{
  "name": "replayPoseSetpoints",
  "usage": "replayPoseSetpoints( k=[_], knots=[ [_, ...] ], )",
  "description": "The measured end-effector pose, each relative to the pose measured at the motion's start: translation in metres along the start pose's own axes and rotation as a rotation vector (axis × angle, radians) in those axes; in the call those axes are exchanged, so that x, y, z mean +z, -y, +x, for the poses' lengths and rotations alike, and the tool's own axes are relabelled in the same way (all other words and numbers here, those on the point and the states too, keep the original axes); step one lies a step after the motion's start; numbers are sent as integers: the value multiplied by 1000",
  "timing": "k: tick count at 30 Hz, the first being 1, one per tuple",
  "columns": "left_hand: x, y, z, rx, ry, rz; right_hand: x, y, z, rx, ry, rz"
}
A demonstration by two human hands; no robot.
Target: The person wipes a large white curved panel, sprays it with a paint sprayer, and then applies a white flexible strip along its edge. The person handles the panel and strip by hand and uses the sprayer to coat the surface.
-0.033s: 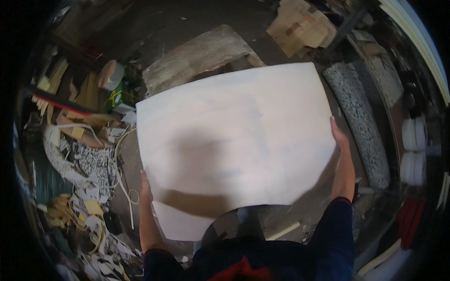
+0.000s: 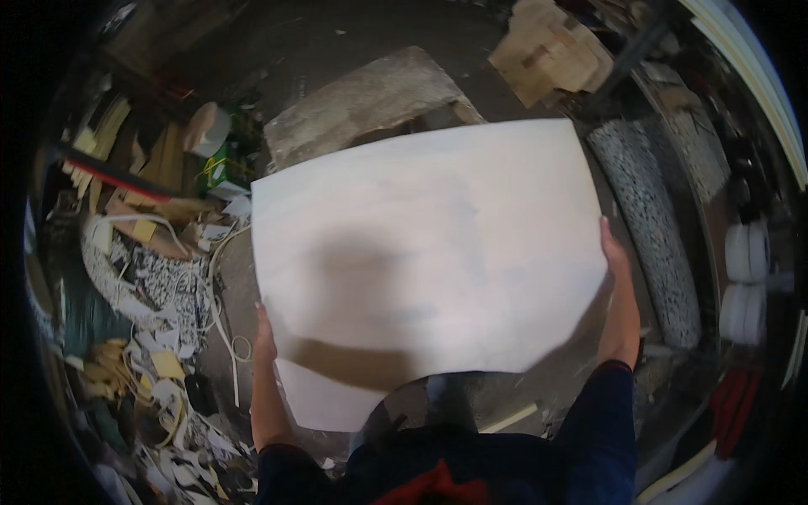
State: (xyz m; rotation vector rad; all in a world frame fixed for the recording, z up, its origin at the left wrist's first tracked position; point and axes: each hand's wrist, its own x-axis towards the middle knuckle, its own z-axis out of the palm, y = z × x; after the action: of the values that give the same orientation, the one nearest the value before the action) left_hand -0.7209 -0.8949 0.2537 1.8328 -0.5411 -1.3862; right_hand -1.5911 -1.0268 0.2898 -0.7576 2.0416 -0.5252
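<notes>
Only the view has shifted slightly; the large white sheet (image 2: 438,244) is still in front of the person's torso. The left hand (image 2: 264,335) grasps its left edge, the right hand (image 2: 617,254) its right, beside a speckled foam slab (image 2: 652,231).

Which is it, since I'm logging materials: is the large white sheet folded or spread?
Spread: the white sheet shows one broad face with no visible fold, the left hand and right hand at opposite sides.
</notes>
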Motion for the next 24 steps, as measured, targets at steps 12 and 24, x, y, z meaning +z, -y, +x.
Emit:
replayPoseSetpoints(
  k=[12, 24],
  knots=[
    [8, 9, -9, -75, -78, 22, -20, 93, -14, -81, -201, -234],
    [45, -33, -3, -199, -67, -42, 29, 141, 53, -165, -281, -507]
  ],
)
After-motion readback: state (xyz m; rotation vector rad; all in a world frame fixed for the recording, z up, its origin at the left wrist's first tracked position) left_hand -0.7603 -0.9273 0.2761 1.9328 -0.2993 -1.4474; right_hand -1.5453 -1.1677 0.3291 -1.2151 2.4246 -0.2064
